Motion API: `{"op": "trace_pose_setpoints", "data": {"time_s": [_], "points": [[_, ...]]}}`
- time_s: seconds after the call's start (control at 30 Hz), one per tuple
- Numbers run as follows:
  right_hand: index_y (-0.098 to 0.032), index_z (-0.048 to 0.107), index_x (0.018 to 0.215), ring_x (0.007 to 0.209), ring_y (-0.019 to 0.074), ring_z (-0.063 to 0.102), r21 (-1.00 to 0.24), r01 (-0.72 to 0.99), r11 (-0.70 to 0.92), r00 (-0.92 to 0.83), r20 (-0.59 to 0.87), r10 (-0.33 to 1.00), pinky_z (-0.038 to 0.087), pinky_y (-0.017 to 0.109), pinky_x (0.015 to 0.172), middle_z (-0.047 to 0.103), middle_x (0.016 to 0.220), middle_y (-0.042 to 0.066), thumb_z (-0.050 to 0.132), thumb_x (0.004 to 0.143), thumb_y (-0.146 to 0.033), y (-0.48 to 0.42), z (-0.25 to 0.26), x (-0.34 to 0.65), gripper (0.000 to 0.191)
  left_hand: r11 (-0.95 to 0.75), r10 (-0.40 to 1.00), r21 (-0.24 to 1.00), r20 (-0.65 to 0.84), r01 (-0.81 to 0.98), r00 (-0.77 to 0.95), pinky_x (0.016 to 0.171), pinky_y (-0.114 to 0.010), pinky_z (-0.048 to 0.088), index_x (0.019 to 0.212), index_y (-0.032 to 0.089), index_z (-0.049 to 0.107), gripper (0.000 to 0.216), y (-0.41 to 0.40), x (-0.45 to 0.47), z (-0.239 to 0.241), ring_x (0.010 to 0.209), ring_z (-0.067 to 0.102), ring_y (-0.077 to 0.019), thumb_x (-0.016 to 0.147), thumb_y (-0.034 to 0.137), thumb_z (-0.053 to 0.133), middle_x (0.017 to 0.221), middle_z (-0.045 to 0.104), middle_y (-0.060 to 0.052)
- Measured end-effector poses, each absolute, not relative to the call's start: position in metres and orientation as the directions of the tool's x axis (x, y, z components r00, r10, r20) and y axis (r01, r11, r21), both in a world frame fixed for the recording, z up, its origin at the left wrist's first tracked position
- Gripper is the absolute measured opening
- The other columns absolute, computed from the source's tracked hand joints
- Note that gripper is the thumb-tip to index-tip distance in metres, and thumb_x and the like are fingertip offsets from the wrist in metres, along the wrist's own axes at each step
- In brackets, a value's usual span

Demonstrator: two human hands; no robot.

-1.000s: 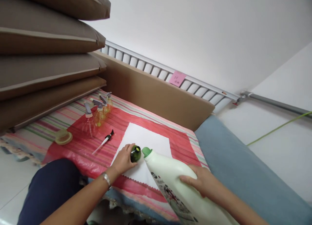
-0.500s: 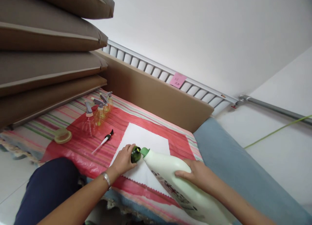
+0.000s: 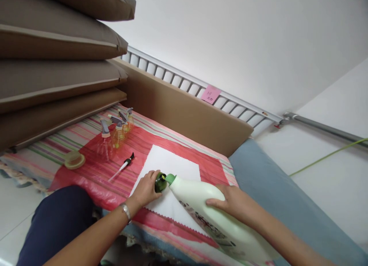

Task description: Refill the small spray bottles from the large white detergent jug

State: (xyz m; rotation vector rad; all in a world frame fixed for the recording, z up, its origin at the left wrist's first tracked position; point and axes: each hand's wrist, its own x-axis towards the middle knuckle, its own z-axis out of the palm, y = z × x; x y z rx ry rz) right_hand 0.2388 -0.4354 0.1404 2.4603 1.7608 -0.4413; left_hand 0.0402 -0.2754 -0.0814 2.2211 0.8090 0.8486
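My left hand (image 3: 146, 189) is closed round a small dark green bottle (image 3: 160, 182), its mouth facing right. My right hand (image 3: 230, 202) grips a large pale green jug (image 3: 198, 195) tipped toward the left. The jug's green spout (image 3: 170, 179) is right at the small bottle's mouth, with a bit of yellow-green between them; I cannot tell whether liquid is flowing. Below both lies a white cloth (image 3: 175, 162) with zigzag edges. To the left, a pump dispenser top (image 3: 126, 163) with a black head and a pale tube rests on the red plastic sheet (image 3: 100, 181).
Several clear spray bottles (image 3: 117, 135) stand at the back left. A pale green round lid (image 3: 74, 159) lies at the left. Stacked brown cushions (image 3: 57, 74) rise at upper left, and a brown board (image 3: 184, 101) stands behind. At right is a blue padded surface (image 3: 276, 189).
Both hands keep nearly the same places, with the jug's spout still at the small bottle's mouth. The view has shifted very slightly.
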Motion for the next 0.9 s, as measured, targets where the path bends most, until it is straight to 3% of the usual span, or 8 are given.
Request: {"op": "trace_pose_setpoints", "data": {"time_s": [0.5,0.9], "points": [[-0.025,0.065,0.091,0.081,0.027,0.062,-0.041,0.946,-0.322,0.298,-0.284,0.912,0.041,0.032,0.064,0.069,0.091,0.007,0.057,0.069,-0.06,-0.427,0.151,0.235,0.042,-0.625,0.719,0.699,0.341,0.348,0.606,0.09,-0.042,0.042,0.127,0.026,0.037,0.075,-0.275,0.041,-0.083,0.108,0.051,-0.0295,0.058,0.027,0.069,0.12,0.05,-0.011],[-0.024,0.066,0.091,0.08,0.027,0.062,-0.062,0.945,-0.32,0.288,-0.297,0.91,0.043,0.032,0.066,0.069,0.09,0.009,0.058,0.068,-0.059,-0.422,0.154,0.234,0.043,-0.632,0.718,0.694,0.356,0.346,0.598,0.089,-0.041,0.041,0.126,0.025,0.037,0.075,-0.276,0.04,-0.082,0.108,0.05,-0.0288,0.059,0.029,0.069,0.12,0.05,-0.011]]}}
